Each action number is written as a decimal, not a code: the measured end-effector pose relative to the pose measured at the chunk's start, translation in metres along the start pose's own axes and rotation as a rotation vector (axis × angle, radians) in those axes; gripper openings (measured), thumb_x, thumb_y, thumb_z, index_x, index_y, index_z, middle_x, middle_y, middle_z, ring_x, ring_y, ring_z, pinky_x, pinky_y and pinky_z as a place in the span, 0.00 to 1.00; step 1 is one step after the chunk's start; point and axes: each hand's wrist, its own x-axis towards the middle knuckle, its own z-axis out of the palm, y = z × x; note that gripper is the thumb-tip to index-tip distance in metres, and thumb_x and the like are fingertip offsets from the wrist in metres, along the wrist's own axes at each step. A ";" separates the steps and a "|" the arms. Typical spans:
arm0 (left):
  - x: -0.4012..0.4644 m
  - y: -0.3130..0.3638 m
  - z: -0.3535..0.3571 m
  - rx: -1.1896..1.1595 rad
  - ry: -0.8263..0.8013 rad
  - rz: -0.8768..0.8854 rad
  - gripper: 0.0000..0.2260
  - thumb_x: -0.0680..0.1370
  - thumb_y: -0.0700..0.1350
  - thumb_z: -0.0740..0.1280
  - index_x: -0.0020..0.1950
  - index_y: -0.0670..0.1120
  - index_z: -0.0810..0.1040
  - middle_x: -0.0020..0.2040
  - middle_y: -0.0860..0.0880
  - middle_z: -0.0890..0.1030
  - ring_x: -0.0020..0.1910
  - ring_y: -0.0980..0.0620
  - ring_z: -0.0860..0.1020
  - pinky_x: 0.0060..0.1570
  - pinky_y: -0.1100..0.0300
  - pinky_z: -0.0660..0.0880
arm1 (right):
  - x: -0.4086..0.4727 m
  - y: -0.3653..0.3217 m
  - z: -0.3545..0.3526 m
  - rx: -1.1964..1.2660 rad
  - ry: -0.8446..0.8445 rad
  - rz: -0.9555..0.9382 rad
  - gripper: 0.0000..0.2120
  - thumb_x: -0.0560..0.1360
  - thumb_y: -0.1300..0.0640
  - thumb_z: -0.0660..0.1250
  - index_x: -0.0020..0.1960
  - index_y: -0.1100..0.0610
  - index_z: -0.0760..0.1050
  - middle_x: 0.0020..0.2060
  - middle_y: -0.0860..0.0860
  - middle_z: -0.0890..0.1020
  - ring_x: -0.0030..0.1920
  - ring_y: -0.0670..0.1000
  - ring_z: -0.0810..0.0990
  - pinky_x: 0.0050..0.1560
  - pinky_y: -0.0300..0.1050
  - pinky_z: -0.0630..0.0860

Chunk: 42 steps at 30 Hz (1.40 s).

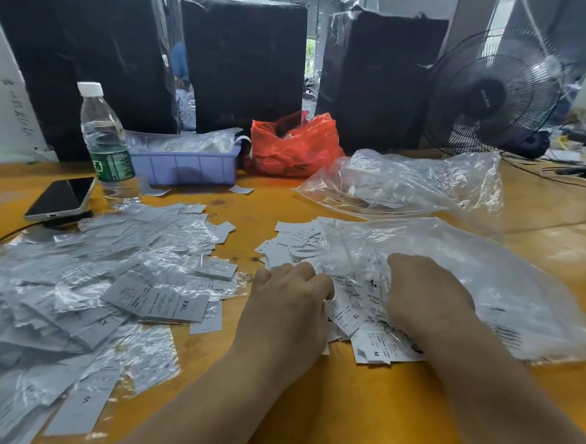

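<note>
The left hand (pixel 290 299) lies knuckles-up at lower centre of the frame. Its fingers are curled tight, their tips tucked onto the near edge of a heap of size labels (pixel 351 314) and pinching some of them. Just to the right, the right hand (pixel 427 298) is bent down into the same heap. Its thumb points toward the top of the frame and its fingertips are buried among paper and film, so whether it grips anything cannot be told.

The labels between the two hands are white slips printed with letters such as XL and M. They spill from the mouth of a clear bag (pixel 493 285) that spreads to the right edge of the frame. All of this rests on an orange-yellow bench (pixel 352 414).

In the left half of the frame a wide litter of labels in small film sleeves (pixel 84 298) covers the bench, one reading XXL. Above it a phone (pixel 60 197) lies beside an upright water bottle (pixel 106 145) with a white cap. Behind the bottle stands a lilac tray (pixel 185 167), with a red plastic bag (pixel 292 146) just to its right. A second crumpled clear bag (pixel 407 184) lies right of centre. At upper right stands a black fan (pixel 491 93), and black-wrapped blocks (pixel 243 57) line the far edge.
</note>
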 end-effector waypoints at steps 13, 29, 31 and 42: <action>0.002 0.006 -0.003 -0.119 0.162 0.024 0.04 0.79 0.43 0.63 0.51 0.49 0.77 0.46 0.52 0.79 0.45 0.51 0.76 0.51 0.52 0.70 | -0.002 -0.009 0.000 0.095 0.189 -0.118 0.20 0.74 0.68 0.59 0.65 0.57 0.72 0.56 0.56 0.70 0.55 0.58 0.73 0.45 0.49 0.75; 0.008 -0.025 -0.050 -0.851 0.260 -0.432 0.10 0.81 0.38 0.60 0.53 0.53 0.75 0.34 0.52 0.82 0.28 0.60 0.75 0.24 0.66 0.69 | -0.020 -0.043 -0.012 1.296 0.333 -0.526 0.14 0.72 0.71 0.70 0.49 0.54 0.79 0.47 0.53 0.81 0.48 0.47 0.83 0.49 0.42 0.81; 0.005 -0.034 -0.063 -0.866 0.224 -0.463 0.11 0.79 0.36 0.61 0.47 0.49 0.79 0.33 0.52 0.82 0.29 0.59 0.76 0.25 0.69 0.69 | -0.020 -0.051 -0.017 1.509 0.122 -0.482 0.15 0.71 0.71 0.72 0.49 0.53 0.79 0.42 0.53 0.84 0.46 0.50 0.84 0.52 0.50 0.81; -0.037 -0.073 -0.079 -1.075 0.170 -0.485 0.17 0.78 0.59 0.60 0.47 0.49 0.83 0.44 0.48 0.84 0.40 0.54 0.79 0.37 0.59 0.72 | -0.022 -0.116 -0.008 1.601 -0.376 -0.478 0.14 0.68 0.74 0.72 0.47 0.59 0.79 0.44 0.57 0.82 0.45 0.59 0.84 0.51 0.51 0.81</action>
